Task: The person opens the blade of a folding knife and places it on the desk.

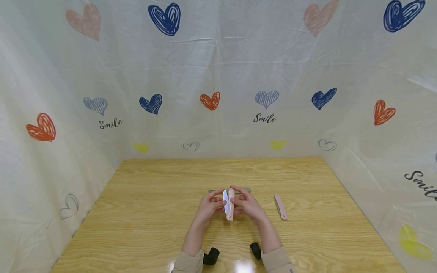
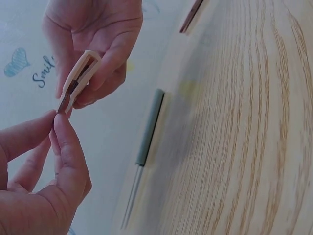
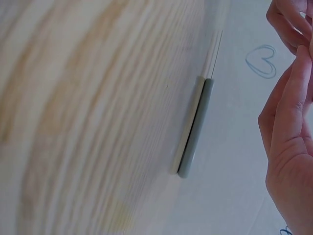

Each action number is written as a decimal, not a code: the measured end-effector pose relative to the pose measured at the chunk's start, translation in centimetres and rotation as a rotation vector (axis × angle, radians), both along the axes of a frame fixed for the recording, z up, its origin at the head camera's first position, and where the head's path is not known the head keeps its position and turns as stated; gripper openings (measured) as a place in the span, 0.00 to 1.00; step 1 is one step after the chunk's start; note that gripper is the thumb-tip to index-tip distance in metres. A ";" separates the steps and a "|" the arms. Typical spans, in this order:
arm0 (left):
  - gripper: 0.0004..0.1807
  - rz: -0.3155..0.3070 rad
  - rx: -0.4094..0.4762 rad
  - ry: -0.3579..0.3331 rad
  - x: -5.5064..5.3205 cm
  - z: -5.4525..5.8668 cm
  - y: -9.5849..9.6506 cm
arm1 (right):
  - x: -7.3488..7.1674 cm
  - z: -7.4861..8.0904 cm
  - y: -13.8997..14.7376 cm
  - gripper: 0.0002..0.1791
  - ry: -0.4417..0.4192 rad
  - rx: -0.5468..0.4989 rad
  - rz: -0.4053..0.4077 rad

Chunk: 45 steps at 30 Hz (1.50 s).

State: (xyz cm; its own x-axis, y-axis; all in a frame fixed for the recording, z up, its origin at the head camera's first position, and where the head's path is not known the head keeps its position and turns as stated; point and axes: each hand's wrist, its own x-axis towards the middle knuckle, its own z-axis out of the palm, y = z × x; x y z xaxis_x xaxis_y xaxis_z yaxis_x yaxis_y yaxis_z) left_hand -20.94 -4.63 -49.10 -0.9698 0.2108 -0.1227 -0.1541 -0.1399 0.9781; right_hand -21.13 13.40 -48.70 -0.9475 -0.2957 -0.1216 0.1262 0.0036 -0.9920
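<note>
Between both hands is a pink folding knife (image 1: 230,204), its blade partly swung out from the handle. My right hand (image 1: 248,206) grips the handle (image 2: 84,73), whose open slot shows in the left wrist view. The thumb and fingertips of my left hand (image 1: 208,207) pinch the blade (image 1: 225,201). Behind the hands lies a knife with a grey-green handle (image 2: 150,127), its blade out, partly hidden in the head view. In the right wrist view my right hand (image 3: 288,132) shows at the edge, and the held knife cannot be made out.
Another pink folding knife (image 1: 280,207) lies folded on the wooden table (image 1: 153,189), right of my hands. Black wrist mounts (image 1: 211,256) sit by both sleeves. A white curtain (image 1: 235,68) printed with hearts stands around the table's back and sides.
</note>
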 end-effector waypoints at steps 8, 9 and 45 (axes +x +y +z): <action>0.27 0.026 -0.022 -0.009 -0.1 -0.1 0.1 | -0.1 0.1 0.3 0.31 0.002 0.016 -0.009; 0.27 0.030 -0.022 -0.011 -0.1 -0.1 0.1 | -0.1 0.1 0.3 0.31 0.000 0.016 -0.011; 0.30 0.355 0.211 -0.014 0.3 0.0 0.5 | 0.1 0.0 0.7 0.26 -0.069 -0.192 -0.254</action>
